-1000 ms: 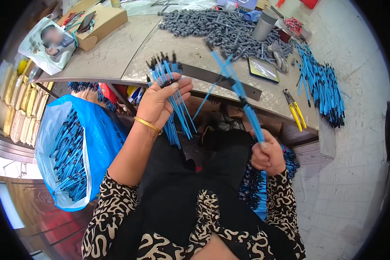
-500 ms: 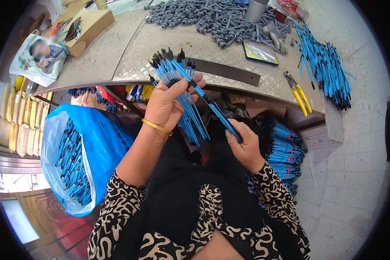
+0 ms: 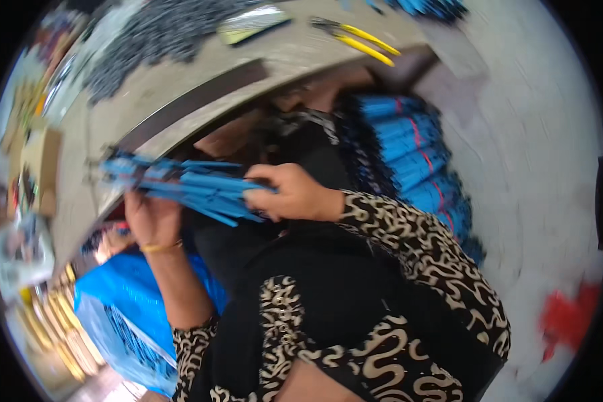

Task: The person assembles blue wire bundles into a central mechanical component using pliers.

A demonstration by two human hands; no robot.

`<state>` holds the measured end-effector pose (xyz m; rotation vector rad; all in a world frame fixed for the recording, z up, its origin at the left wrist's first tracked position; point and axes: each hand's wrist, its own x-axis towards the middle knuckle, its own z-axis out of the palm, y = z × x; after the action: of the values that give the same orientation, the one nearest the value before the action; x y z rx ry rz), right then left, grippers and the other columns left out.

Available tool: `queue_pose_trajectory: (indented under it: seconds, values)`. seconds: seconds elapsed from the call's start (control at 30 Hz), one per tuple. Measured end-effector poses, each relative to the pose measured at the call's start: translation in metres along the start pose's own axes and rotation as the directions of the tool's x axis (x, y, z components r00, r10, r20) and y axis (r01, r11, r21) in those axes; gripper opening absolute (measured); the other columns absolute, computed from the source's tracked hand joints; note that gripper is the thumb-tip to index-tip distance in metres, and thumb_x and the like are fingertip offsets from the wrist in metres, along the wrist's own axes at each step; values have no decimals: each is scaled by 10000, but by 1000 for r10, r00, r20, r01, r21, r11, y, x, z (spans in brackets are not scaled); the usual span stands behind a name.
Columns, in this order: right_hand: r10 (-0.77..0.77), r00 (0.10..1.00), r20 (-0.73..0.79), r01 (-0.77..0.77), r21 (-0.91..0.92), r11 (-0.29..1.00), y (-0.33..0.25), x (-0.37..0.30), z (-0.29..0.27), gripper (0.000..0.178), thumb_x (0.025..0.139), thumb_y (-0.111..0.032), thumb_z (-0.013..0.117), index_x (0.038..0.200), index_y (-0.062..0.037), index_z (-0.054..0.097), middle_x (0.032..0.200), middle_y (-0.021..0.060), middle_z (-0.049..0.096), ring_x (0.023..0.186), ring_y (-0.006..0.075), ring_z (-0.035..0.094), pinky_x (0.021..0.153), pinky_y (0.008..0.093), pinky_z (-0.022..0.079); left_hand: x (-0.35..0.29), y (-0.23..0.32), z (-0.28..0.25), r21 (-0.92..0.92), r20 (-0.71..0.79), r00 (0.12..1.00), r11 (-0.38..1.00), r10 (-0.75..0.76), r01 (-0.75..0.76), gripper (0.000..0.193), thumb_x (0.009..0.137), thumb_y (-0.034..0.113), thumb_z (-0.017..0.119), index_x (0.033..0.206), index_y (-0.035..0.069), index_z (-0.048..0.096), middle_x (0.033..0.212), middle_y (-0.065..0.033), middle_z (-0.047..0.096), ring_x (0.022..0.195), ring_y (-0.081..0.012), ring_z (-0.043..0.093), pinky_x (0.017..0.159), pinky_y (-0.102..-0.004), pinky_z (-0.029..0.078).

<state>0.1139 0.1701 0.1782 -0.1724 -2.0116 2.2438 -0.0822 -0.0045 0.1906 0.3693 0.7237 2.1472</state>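
Observation:
A loose bundle of thin blue tubes (image 3: pixel 208 187) with black ends lies nearly level in front of my body. My left hand (image 3: pixel 153 216) is closed around the bundle near its black-tipped end, which is smeared by motion. At the opposite end, my right hand (image 3: pixel 289 192) has its fingers curled round the tube tails. Several tubes fan out below, between the two hands. Whether a single tube is held apart from the others in my right hand cannot be made out.
Yellow-handled pliers (image 3: pixel 365 41) and a flat metal bar (image 3: pixel 197 100) lie on the worktable, with a heap of grey fittings (image 3: pixel 157 40) behind. Red-tied blue tube bundles (image 3: pixel 409 144) are stacked right of me; a blue bag (image 3: pixel 117 285) stands left. Something red (image 3: pixel 573 315) is on the floor.
The view has swung to the right. The bundle has gone from upright to nearly level, and my right hand, which held a tube out to the side, is now at the bundle's tail end.

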Motion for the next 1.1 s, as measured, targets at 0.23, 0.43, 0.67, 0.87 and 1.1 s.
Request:
queue_pose_trajectory:
  seconds: [0.23, 0.43, 0.67, 0.87, 1.1]
  values:
    - [124, 992, 7, -124, 189, 974, 1, -2, -11, 218, 804, -170, 575, 907, 15, 522, 619, 66, 599, 424, 80, 489, 416, 227, 393, 22, -8, 13, -140, 151, 976, 974, -157, 178, 228, 906, 248, 487, 1039, 64, 515, 922, -46, 549, 871, -189, 505, 802, -377, 403]
    - [255, 949, 184, -297, 263, 918, 12, 0, -7, 226, 812, -162, 576, 940, 9, 502, 583, 42, 544, 428, 69, 446, 395, 217, 350, 11, -3, 36, -55, -50, 998, 998, -32, 29, 226, 885, 170, 530, 1056, 25, 500, 889, -33, 529, 841, -176, 483, 837, -353, 374]
    - [137, 989, -52, -95, 487, 868, 37, -5, 9, 300, 868, -206, 577, 1082, -58, 429, 619, -36, 431, 461, 22, 344, 402, 180, 281, 25, -24, 24, -48, 3, 999, 998, 51, -50, 185, 872, 167, 540, 1021, 57, 525, 930, -52, 556, 810, -173, 510, 787, -341, 409]
    - [79, 984, -158, -15, 369, 929, 43, -2, 21, 302, 896, -204, 538, 1130, -60, 411, 657, -39, 441, 520, 16, 370, 462, 162, 311, 16, -26, 39, 308, -323, 893, 927, 315, -215, 154, 876, 133, 533, 1028, 110, 536, 866, -49, 556, 785, -171, 504, 732, -339, 408]
    - [12, 993, -120, 23, 283, 959, 63, 17, 30, 389, 908, -268, 513, 1181, -17, 392, 701, 11, 511, 607, 65, 474, 559, 198, 395, 3, -12, 60, -67, 0, 995, 993, 98, -98, 146, 835, 36, 557, 978, 69, 553, 988, -154, 616, 769, -222, 573, 695, -341, 456]
